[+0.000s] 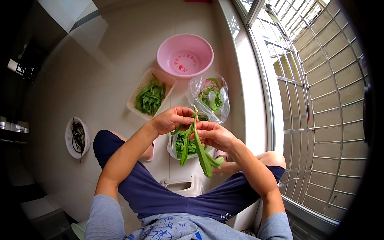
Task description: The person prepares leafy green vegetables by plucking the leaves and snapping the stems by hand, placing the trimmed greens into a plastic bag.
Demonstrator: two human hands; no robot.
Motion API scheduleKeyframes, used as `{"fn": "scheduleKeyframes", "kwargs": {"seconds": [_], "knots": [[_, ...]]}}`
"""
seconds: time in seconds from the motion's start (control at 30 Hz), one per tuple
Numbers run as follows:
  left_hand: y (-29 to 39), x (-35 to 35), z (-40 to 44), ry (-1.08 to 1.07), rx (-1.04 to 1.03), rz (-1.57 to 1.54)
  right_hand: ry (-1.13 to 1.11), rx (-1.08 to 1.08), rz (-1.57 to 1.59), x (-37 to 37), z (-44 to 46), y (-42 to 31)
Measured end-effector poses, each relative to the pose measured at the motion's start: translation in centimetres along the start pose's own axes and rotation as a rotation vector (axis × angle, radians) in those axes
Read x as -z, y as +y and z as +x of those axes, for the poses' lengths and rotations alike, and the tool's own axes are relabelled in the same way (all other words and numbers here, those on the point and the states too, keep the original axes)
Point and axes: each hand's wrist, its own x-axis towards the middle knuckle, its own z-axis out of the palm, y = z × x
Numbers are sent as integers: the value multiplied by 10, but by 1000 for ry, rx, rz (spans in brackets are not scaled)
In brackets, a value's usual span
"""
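Both hands meet in front of me around a leafy green vegetable stalk, its cut end up and its long leaves hanging down. My left hand pinches it near the top with closed fingers. Lower down, my right hand has its fingers closed on the same stalk. Beneath the hands lies a plastic bag with more leafy greens, partly hidden by the stalk. Just beyond, a clear plastic bag holds further greens. A cream basket of loose green leaves stands beyond my left hand.
A pink basin stands at the far side of the tiled floor. At left is a small white basket with dark thin pods. A pale plastic stool sits between my legs. A window with metal bars runs along the right.
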Motion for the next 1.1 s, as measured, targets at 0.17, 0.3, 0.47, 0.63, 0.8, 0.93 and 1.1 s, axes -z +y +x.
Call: {"fn": "scheduleKeyframes", "kwargs": {"seconds": [0.17, 0.3, 0.47, 0.63, 0.8, 0.93, 1.1], "knots": [[1, -4, 1, 19, -6, 32, 25, -53, 64, -3, -1, 1], [2, -7, 2, 21, -36, 44, -79, -90, 54, 1, 2, 11], [2, -8, 4, -14, -75, 56, -109, -113, 169, -2, 6, 18], [3, -9, 2, 21, -137, 77, 75, -112, 180, 0, 8, 19], [6, -9, 1, 81, -182, 127, 102, -16, 221, 6, 10, 18], [5, -8, 1, 112, -209, 128, 137, 18, 207, 7, 9, 14], [1, -5, 1, 133, -242, 145, 194, -30, 158, 8, 6, 9]]}}
